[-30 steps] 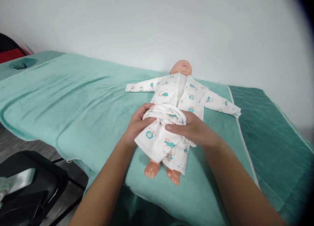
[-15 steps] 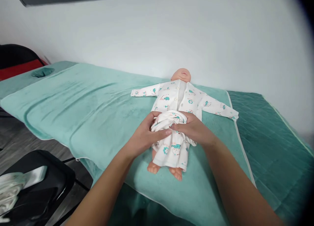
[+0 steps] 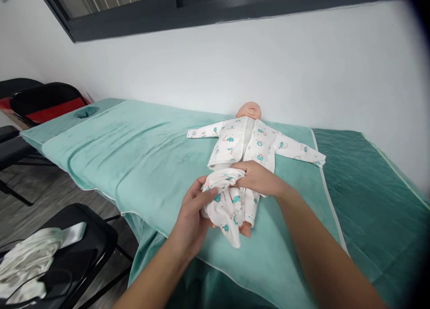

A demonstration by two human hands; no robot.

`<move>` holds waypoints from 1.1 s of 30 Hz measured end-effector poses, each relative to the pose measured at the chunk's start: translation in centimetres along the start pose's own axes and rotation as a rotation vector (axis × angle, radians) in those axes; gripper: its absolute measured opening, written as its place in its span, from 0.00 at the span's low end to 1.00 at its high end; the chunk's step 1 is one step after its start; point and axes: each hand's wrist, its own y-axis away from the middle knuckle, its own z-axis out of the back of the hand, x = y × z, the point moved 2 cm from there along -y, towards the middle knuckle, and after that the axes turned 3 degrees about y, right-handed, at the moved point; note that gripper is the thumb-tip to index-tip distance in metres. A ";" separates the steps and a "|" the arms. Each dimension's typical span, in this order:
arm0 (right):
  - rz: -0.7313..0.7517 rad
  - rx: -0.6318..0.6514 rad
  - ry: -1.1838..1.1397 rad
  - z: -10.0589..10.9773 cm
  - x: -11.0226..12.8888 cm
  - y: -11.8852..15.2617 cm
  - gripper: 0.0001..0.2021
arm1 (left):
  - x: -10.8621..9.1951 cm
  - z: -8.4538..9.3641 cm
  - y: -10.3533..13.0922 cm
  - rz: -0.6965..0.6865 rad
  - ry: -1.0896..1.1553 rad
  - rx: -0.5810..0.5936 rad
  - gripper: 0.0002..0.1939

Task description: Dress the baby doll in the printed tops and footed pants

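Observation:
A baby doll [image 3: 249, 109] lies on its back on a green-covered bed, its head toward the wall. It wears a white printed jacket [image 3: 229, 141], arms spread. Over its legs is a bunched white printed cloth garment [image 3: 222, 201]. My left hand [image 3: 195, 212] grips the garment's left side, thumb on top. My right hand [image 3: 257, 178] grips its upper right edge at the doll's waist, some fingertips hidden in the folds. One doll foot [image 3: 246, 229] shows below the cloth; the other is mostly covered.
The green bed cover [image 3: 151, 152] spreads to the left, with a darker quilted cover [image 3: 356, 174] on the right. A black chair [image 3: 90, 237] at lower left bears crumpled white cloths [image 3: 30, 255]. More chairs [image 3: 50, 100] stand at the far left, below a window frame [image 3: 134, 24].
The view has tilted up, showing more window. My left hand has moved left and down with the garment, whose lower end now hangs in a point over one foot.

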 end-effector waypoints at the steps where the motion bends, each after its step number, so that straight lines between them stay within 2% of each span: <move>1: -0.009 0.007 0.022 -0.1 0.0 0.0 0.08 | 0.1 0.0 0.4 -0.012 0.006 -0.039 0.15; 5: -0.014 0.010 0.124 -0.5 0.1 -0.2 0.07 | 0.6 0.0 2.0 -0.013 0.026 -0.173 0.13; 12: -0.015 0.033 0.352 -0.9 0.0 -0.4 0.05 | 1.5 -0.2 4.1 0.029 0.157 -0.277 0.16; 20: -0.050 0.053 0.485 -1.3 0.2 -0.3 0.05 | 4.5 2.9 5.4 0.165 0.225 -0.440 0.22; 26: -0.057 0.047 0.571 -1.4 0.5 -0.2 0.09 | 5.5 4.4 4.8 0.097 0.023 -0.438 0.29; 29: -0.055 0.058 0.607 -1.6 0.6 -0.1 0.10 | 5.6 4.3 4.6 0.106 -0.081 -0.361 0.25; 33: -0.059 0.037 0.701 -2.1 0.8 0.0 0.11 | 5.5 4.0 4.0 0.164 -0.120 -0.268 0.25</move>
